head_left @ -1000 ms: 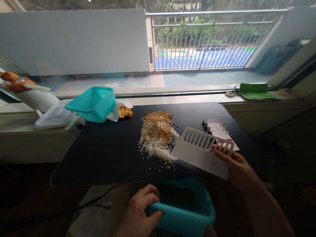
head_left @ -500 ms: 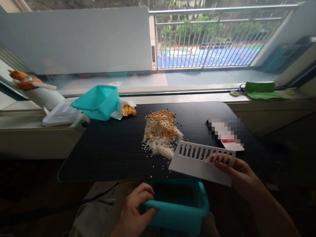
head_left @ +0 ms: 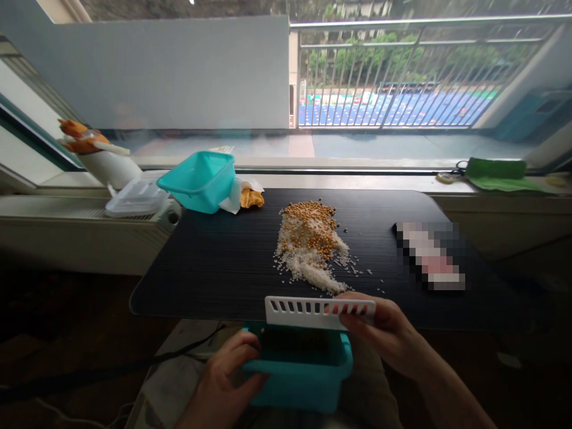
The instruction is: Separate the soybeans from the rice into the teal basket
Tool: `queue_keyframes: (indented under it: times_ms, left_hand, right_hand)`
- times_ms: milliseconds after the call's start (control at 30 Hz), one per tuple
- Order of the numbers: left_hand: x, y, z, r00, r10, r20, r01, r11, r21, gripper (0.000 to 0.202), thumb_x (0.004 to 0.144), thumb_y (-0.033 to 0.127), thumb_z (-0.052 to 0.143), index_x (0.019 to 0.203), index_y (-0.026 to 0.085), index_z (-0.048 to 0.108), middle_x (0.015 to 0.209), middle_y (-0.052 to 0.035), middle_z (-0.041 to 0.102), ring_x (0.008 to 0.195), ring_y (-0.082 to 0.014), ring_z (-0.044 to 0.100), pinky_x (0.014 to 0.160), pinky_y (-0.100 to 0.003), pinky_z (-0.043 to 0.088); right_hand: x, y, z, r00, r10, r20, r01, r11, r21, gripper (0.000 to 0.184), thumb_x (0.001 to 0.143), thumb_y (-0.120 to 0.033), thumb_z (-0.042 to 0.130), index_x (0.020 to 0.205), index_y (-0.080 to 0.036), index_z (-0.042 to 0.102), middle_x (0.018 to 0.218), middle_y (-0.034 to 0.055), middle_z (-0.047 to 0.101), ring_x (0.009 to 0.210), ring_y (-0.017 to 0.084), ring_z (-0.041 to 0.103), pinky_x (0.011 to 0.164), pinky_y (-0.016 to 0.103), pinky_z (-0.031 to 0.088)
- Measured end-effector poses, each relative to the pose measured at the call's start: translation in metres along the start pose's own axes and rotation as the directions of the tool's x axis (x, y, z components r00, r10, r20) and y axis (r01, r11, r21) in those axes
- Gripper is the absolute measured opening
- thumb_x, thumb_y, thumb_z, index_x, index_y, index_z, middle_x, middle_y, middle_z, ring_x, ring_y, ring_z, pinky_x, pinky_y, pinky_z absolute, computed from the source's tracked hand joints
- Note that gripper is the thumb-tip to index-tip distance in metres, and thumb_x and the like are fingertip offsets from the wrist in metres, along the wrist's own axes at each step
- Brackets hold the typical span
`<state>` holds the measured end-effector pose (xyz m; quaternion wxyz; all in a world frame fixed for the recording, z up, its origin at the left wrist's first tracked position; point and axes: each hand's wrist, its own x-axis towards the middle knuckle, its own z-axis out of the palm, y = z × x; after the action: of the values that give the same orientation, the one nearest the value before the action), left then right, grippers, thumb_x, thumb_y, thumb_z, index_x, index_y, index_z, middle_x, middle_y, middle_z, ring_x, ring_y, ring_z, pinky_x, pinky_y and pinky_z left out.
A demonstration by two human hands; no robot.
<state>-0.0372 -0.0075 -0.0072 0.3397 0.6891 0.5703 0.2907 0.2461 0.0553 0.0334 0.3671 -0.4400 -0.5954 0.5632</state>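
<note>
My right hand [head_left: 379,322] grips a white slotted plastic scraper [head_left: 304,319] by its right end, fingers showing through the slots. The scraper stands at the table's front edge, over the back of a teal plastic bin [head_left: 295,381]. With fingers and thumb, my left hand [head_left: 236,363] pinches the left rim of that bin, which sits below the table edge near my lap. Its inside is dark, so the contents are unclear. Behind the scraper lies a heap of white rice [head_left: 315,275] mixed with yellow soybeans [head_left: 308,214], with loose grains scattered to the right.
A second teal bin [head_left: 201,179] stands at the back left of the black table [head_left: 214,268], beside a crumpled yellow cloth [head_left: 251,198]. A blurred flat item [head_left: 429,256] lies at the right. Clear lids [head_left: 138,193] and a green cloth [head_left: 498,173] rest by the window.
My right hand has brought the scraper left and toward me, to the table edge over the bin. The rice near the front now trails further right. The view has shifted slightly.
</note>
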Motion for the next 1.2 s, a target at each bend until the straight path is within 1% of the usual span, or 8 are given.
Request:
queue_keyframes:
  times_ms: [100,167,300,533,733,833,1100,1200]
  left_hand:
    - [-0.002,-0.003,-0.001,1.0,0.025,-0.006,-0.024,1.0,0.02,0.009,0.075,0.016,0.066,0.067,0.019,0.066,0.085,-0.0033,0.068,0.078,-0.0165,0.068,0.074,-0.019,0.052]
    - [-0.002,-0.003,-0.001,1.0,0.027,-0.004,-0.026,0.999,0.043,0.011,0.075,0.014,0.066,0.065,0.019,0.064,0.085,-0.0032,0.068,0.078,-0.0162,0.068,0.073,-0.019,0.052]
    - [0.001,0.004,0.004,1.0,0.015,0.022,-0.016,0.998,0.056,0.012,0.071,0.01,0.062,0.065,0.02,0.064,0.087,-0.002,0.067,0.08,-0.0158,0.068,0.073,-0.017,0.051]
    - [0.008,0.014,0.015,0.996,-0.007,0.084,0.002,0.999,0.054,0.013,0.07,0.008,0.06,0.066,0.02,0.063,0.086,-0.0001,0.066,0.079,-0.0146,0.068,0.072,-0.016,0.051]
    - [0.009,0.012,0.018,0.996,-0.011,0.093,0.005,0.998,0.066,0.012,0.071,0.01,0.062,0.066,0.02,0.063,0.087,0.0002,0.066,0.08,-0.0148,0.068,0.073,-0.016,0.05]
    - [0.01,0.013,0.02,0.995,-0.017,0.096,0.011,0.998,0.064,0.012,0.071,0.009,0.062,0.066,0.02,0.064,0.088,0.0001,0.066,0.08,-0.0148,0.068,0.072,-0.016,0.05]
    - [0.014,0.023,0.025,0.992,-0.03,0.126,0.025,0.999,0.037,0.014,0.069,0.008,0.059,0.065,0.02,0.064,0.088,-0.0013,0.067,0.08,-0.0162,0.068,0.071,-0.018,0.051]
    - [0.014,0.027,0.026,0.992,-0.022,0.121,0.018,0.999,0.035,0.014,0.069,0.008,0.059,0.065,0.02,0.064,0.086,-0.0014,0.067,0.079,-0.0164,0.068,0.072,-0.019,0.052]
  right_hand:
    - [-0.008,0.002,-0.01,0.999,0.006,-0.037,-0.006,1.0,0.005,0.021,0.085,-0.04,0.066,0.095,-0.025,0.079,0.094,0.0047,0.076,0.083,0.022,0.069,0.072,0.027,0.055]
    - [-0.015,0.008,-0.017,0.986,0.047,-0.16,-0.042,0.998,0.039,0.02,0.081,-0.042,0.07,0.091,-0.027,0.08,0.093,0.0034,0.077,0.085,0.022,0.069,0.074,0.026,0.055]
    - [-0.021,0.026,-0.032,0.92,0.158,-0.359,-0.122,0.985,0.12,0.021,0.072,-0.046,0.078,0.085,-0.03,0.08,0.091,0.0019,0.079,0.088,0.024,0.07,0.083,0.029,0.054]
    - [-0.012,0.035,-0.062,0.797,0.096,-0.597,-0.032,0.993,0.117,0.029,0.065,-0.049,0.082,0.082,-0.026,0.08,0.092,0.0039,0.079,0.092,0.028,0.071,0.095,0.042,0.05]
    - [-0.011,0.035,-0.082,0.71,0.045,-0.703,0.025,0.996,0.089,0.027,0.062,-0.048,0.084,0.081,-0.028,0.079,0.089,0.0014,0.079,0.089,0.026,0.071,0.093,0.041,0.052]
    - [-0.008,0.034,-0.079,0.718,0.037,-0.695,0.063,0.991,0.118,0.024,0.063,-0.046,0.084,0.08,-0.029,0.079,0.087,0.0001,0.078,0.086,0.023,0.071,0.092,0.039,0.052]
    - [0.006,0.031,-0.067,0.821,0.055,-0.568,0.027,0.99,0.135,0.025,0.064,-0.045,0.084,0.08,-0.027,0.08,0.088,0.0031,0.079,0.087,0.024,0.071,0.091,0.04,0.053]
    - [0.003,0.028,-0.068,0.813,0.074,-0.577,0.023,0.987,0.158,0.024,0.065,-0.045,0.083,0.081,-0.027,0.08,0.09,0.0037,0.079,0.088,0.025,0.07,0.094,0.042,0.051]
